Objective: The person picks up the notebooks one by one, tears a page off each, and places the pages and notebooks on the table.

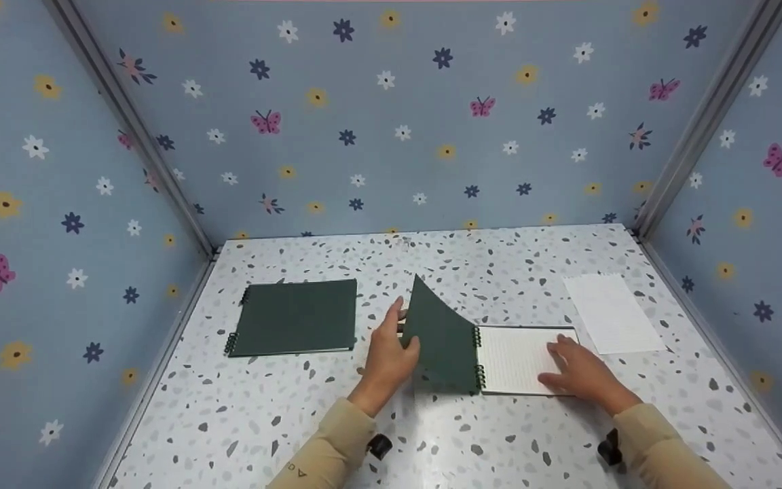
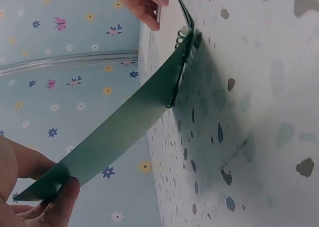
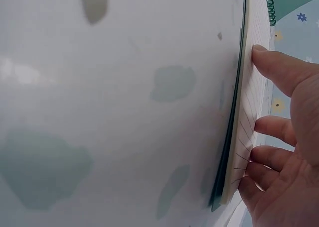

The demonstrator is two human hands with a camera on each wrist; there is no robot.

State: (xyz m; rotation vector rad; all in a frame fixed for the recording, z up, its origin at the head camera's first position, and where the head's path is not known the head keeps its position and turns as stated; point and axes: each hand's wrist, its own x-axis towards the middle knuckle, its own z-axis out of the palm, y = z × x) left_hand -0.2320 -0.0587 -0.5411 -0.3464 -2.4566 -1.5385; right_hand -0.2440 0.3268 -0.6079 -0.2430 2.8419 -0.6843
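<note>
Your open notebook (image 1: pixel 516 370) lies flat on the tabletop (image 1: pixel 445 448), right between your two hands, with its green cover (image 1: pixel 442 346) lifted up on the left. The cover slants up and left from the rings (image 1: pixel 479 377), and the row of rings runs away from you. Your left hand (image 1: pixel 389 353) is the one at the cover: its thumb and fingers pinch the loose edge, across from the rings. Your right hand (image 1: pixel 584 370) is nearer the lined page, which is longer from side to side. Its fingers are spread and rest on the page's right end. That hand looks like the main thing in the way on the page side. A loose sheet (image 1: pixel 615 312) lies just past it, up and to the right. A shut notebook (image 1: pixel 299 316) lies left of your left hand, apart from it.
</note>
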